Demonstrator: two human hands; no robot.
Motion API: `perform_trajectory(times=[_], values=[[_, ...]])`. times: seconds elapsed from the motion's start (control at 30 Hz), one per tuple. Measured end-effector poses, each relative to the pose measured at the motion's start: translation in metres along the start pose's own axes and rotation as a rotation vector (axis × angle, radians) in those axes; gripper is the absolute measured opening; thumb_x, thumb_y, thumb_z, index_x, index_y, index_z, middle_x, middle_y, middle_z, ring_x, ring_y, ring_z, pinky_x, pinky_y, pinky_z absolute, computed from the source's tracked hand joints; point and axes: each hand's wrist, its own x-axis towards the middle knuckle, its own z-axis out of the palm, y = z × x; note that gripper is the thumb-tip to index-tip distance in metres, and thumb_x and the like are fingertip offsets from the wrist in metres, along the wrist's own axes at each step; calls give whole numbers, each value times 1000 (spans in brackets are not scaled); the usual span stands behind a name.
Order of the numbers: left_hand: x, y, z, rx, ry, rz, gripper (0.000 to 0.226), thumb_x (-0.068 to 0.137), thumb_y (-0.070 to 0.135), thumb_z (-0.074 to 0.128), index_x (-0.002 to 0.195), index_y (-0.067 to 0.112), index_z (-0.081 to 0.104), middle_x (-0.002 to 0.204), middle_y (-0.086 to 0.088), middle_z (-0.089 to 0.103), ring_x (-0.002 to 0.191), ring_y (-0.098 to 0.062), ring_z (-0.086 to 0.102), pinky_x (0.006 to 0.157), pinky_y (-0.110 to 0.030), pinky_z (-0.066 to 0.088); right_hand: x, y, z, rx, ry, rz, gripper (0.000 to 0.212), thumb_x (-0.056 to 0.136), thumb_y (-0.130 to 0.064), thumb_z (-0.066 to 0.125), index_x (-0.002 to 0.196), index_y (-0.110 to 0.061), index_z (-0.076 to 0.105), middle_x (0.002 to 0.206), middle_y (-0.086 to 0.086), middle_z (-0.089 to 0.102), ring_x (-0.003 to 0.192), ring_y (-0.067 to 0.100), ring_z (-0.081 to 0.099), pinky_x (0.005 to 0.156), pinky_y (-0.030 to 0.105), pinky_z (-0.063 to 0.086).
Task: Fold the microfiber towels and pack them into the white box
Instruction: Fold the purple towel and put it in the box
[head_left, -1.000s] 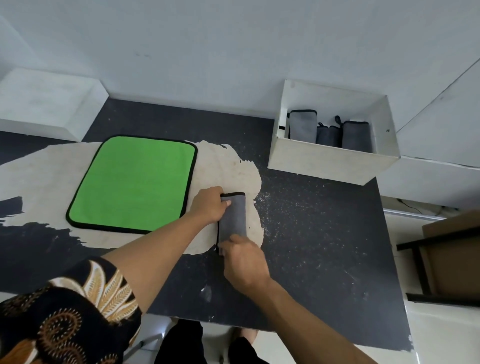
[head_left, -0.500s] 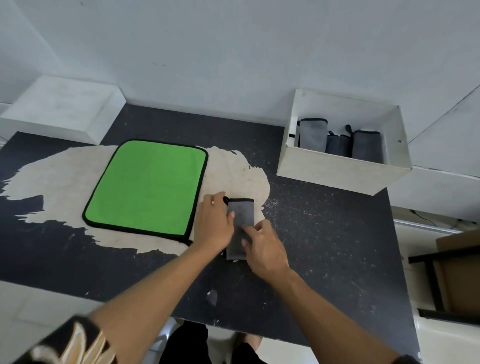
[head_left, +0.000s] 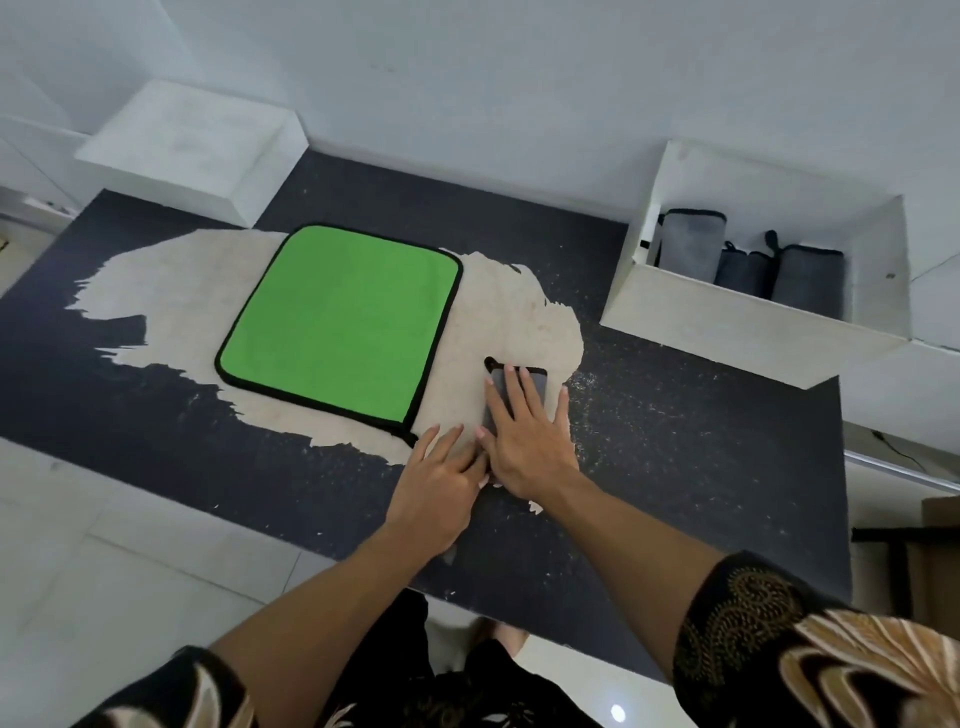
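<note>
Bare left forearm (head_left: 322, 587) and right forearm (head_left: 634, 535) extend forward and converge; right hand (head_left: 524, 436) lies palm down, fingers straight and spread, while left hand (head_left: 441, 486) lies palm down just beside it, fingers extended, touching the right hand's thumb side.

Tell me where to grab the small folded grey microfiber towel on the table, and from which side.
Probably pinch the small folded grey microfiber towel across its narrow width, near mid-length, coming straight down from above. It lies flat as a long, narrow strip, so squeezing both long edges together should keep the folded layers from springing open. The right hand lies flat on top, well placed for that.
</note>
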Motion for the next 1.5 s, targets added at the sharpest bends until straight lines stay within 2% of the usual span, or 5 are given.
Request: perform_trajectory(times=[0.47, 0.63, 0.8, 1.07, 1.5], values=[[7, 9, -20, 8, -200, -3, 37, 98, 33, 45, 125, 12, 61, 121, -6, 53, 110, -26, 49, 101, -39, 38, 15, 2, -7, 50, 32, 72, 74, 99, -60, 9, 156, -16, -7, 162, 8, -19, 149, 26, -20, 117, 62, -6], [47, 7, -41, -556, -129, -667, 38, 97, 28, 53, 130, 9, 52, 126, -9, 58, 109, -28, 59, 90, -36, 46, -7, 3, -25, 513, 340, 670, 58, 95, -42, 53, 139, -11, 32, 142, 17, 37, 125, 38, 46, 99, 49, 40], [90, 5, -35, -974, -366, -998, 46, 97, 33, 57, 122, -5, 57, 120, -19, 64, 106, -34, 63, 88, -35, 53, -16, 9, -31, 872, 68, 812, 48, 89, -41, 65, 124, -11, 51, 119, 11, 63, 109, 31, 61, 81, 33, 47], [104, 0, -37, -1172, -484, -946, 22, 97, 17, 60, 113, 3, 60, 87, -3, 65, 76, -15, 63, 45, -18, 46, -18, 2, -27, 1192, 113, 836, 20, 81, -34, 74, 89, -20, 61, 95, 0, 66, 91, 17, 63, 73, 32, 52], [140, -2, -84, -1094, -346, -419, 24, 103, 30, 45, 116, 14, 56, 111, -8, 66, 99, -22, 63, 91, -44, 53, -13, -8, -78, 1785, 445, 797, 25, 87, -25, 74, 106, -11, 66, 100, 8, 74, 93, 22, 71, 80, 43, 60]])
